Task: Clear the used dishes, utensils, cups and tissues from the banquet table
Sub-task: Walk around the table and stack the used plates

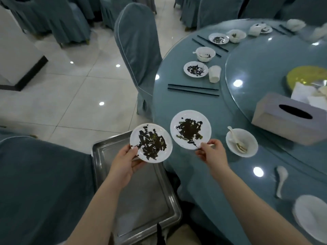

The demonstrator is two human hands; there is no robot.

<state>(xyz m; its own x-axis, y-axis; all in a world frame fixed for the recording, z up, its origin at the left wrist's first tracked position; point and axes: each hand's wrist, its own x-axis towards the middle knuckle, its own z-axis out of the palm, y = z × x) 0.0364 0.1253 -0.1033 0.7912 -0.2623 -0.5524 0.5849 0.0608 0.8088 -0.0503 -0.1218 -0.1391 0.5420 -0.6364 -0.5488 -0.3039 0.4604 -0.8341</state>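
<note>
With both plates off the table, next: into the tray (106,151). Left hand (123,163) pinching left plate (151,143) at near rim, thumb on top, above tray's far corner. Right hand (211,152) pinching right plate (190,129) the same way, above table (221,174) edge. Keep both level: dark scraps loose, likely to slide. Probably best: lower left plate flat into a tray corner, then stack right plate on top, rims aligned. Avoid clinking rims, nearly touching now. Still to clear: bowl (241,142) with spoon, loose spoon (281,179), chopsticks (192,89), cup (214,73), farther settings.
</note>
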